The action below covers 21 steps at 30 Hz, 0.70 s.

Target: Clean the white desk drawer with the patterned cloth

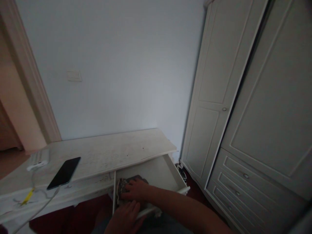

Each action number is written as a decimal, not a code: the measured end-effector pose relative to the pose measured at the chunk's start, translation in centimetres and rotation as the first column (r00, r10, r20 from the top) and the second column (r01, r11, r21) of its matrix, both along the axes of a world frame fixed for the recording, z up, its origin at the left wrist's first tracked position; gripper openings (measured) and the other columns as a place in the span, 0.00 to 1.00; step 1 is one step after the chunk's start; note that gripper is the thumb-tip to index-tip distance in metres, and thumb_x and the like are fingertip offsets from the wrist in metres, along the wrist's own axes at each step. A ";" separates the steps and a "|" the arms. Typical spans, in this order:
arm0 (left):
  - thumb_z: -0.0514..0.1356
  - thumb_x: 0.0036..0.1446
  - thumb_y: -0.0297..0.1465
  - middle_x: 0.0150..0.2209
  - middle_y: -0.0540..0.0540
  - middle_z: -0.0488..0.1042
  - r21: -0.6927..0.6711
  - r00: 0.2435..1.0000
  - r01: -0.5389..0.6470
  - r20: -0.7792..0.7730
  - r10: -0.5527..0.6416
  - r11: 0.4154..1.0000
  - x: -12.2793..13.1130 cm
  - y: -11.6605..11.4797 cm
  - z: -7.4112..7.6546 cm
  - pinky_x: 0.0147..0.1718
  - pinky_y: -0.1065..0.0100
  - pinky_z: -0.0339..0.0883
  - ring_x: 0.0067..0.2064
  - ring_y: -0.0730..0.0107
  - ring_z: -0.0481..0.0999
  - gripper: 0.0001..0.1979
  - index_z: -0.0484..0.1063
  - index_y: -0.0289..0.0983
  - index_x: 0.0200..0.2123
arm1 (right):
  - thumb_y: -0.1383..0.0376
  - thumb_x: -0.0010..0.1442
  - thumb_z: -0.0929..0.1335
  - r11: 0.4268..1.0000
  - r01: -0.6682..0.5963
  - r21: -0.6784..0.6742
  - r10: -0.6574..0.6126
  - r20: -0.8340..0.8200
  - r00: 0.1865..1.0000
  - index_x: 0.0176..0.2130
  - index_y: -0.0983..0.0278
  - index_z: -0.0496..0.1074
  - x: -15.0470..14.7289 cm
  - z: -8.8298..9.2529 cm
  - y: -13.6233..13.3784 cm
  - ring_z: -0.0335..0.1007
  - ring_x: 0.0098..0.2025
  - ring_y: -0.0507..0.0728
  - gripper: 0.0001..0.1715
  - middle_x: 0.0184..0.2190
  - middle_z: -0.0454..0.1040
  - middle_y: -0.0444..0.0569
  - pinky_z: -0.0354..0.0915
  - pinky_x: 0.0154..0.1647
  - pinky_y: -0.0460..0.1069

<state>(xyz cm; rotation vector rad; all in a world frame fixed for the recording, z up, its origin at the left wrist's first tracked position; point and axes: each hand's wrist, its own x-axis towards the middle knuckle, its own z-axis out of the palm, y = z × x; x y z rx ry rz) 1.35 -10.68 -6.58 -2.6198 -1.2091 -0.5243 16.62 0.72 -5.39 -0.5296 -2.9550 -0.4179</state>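
Observation:
A white drawer (pixel 159 169) is pulled out from under a white console table. Folded cloth (pixel 121 187), dark grey with a patterned part, lies in its left corner. My right hand (pixel 137 189) reaches across from the right and rests on the cloth, fingers spread and lying on top. Close below it, my left hand (pixel 123 217) is at the front left of the drawer, its fingers extended toward the cloth. Whether the left fingertips touch the cloth or only the drawer's edge is hard to see in the dim light.
On the white table top (pixel 109 148) lie a black phone (pixel 64 172) with a white cable and a white power strip (pixel 39 159). A yellow tag (pixel 27 197) hangs on a cord. Right stands a white wardrobe (pixel 209 97); shoes (pixel 181 171) sit on the floor beside it.

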 end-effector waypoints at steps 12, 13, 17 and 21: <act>0.62 0.67 0.38 0.43 0.45 0.86 0.074 1.000 0.015 0.001 -0.015 0.997 -0.2 0.3 -0.1 0.40 0.66 0.80 0.43 0.60 0.86 0.10 0.76 0.42 0.48 | 0.57 0.68 0.70 0.983 -0.003 -0.183 0.014 0.058 0.998 0.60 0.51 0.70 1.5 1.4 -0.7 0.74 0.51 0.62 0.22 0.56 0.74 0.51 0.69 0.46 0.53; 0.62 0.67 0.38 0.42 0.46 0.86 0.072 1.000 0.016 0.005 -0.016 0.997 -0.2 0.3 0.0 0.39 0.66 0.80 0.42 0.60 0.86 0.09 0.76 0.43 0.48 | 0.57 0.67 0.70 0.982 0.003 -0.191 0.007 0.054 0.998 0.60 0.51 0.70 1.8 1.5 -0.7 0.74 0.51 0.63 0.23 0.55 0.74 0.52 0.69 0.46 0.54; 0.63 0.66 0.38 0.45 0.46 0.86 0.039 0.999 0.033 0.031 -0.035 0.999 -0.1 0.3 0.3 0.40 0.66 0.80 0.43 0.60 0.87 0.11 0.76 0.43 0.50 | 0.55 0.60 0.74 0.964 0.056 -0.260 -0.040 0.066 0.997 0.61 0.50 0.70 4.4 2.1 0.0 0.73 0.54 0.67 0.30 0.55 0.72 0.52 0.69 0.50 0.57; 0.63 0.67 0.39 0.44 0.47 0.86 -0.029 0.999 -0.001 0.049 0.003 1.000 -0.1 0.1 0.2 0.41 0.67 0.79 0.43 0.61 0.87 0.10 0.77 0.44 0.49 | 0.52 0.54 0.78 0.891 0.312 -0.331 -0.295 0.101 0.950 0.63 0.51 0.69 8.8 3.2 1.4 0.70 0.58 0.70 0.40 0.59 0.69 0.55 0.69 0.53 0.61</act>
